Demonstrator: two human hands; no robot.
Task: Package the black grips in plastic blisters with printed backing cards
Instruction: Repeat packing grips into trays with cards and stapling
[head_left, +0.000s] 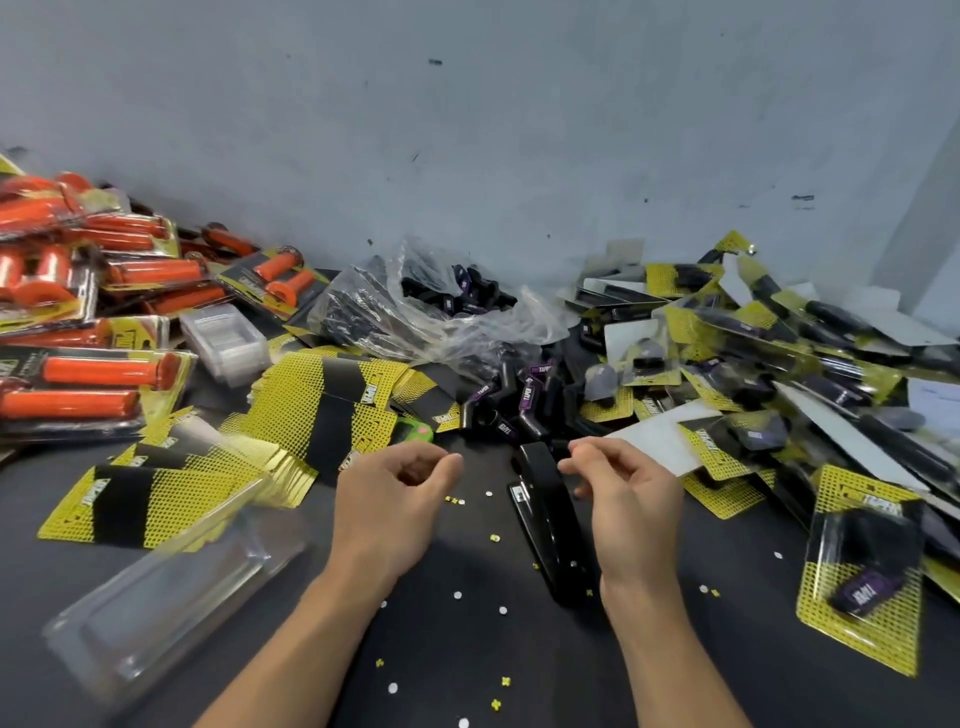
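Fingers (441, 467) (loosely curled, empty) beside black stapler (545, 504)

I have both arms in view, bare, rising from the bottom edge and leaning toward each other. My left forearm (291, 639) runs up and to the right into the left hand (389, 504), which I see from the back. Its wrist is roughly straight and its fingers (444, 465) are loosely curled, tips turned toward the right, with nothing held in them. My right forearm (670, 660) climbs more steeply, tilting slightly left, into the right hand (634, 493). That hand is also back-up, its digits bent loosely and pointing left toward the other hand, gripping nothing. The two hands sit about level, apart, not touching.
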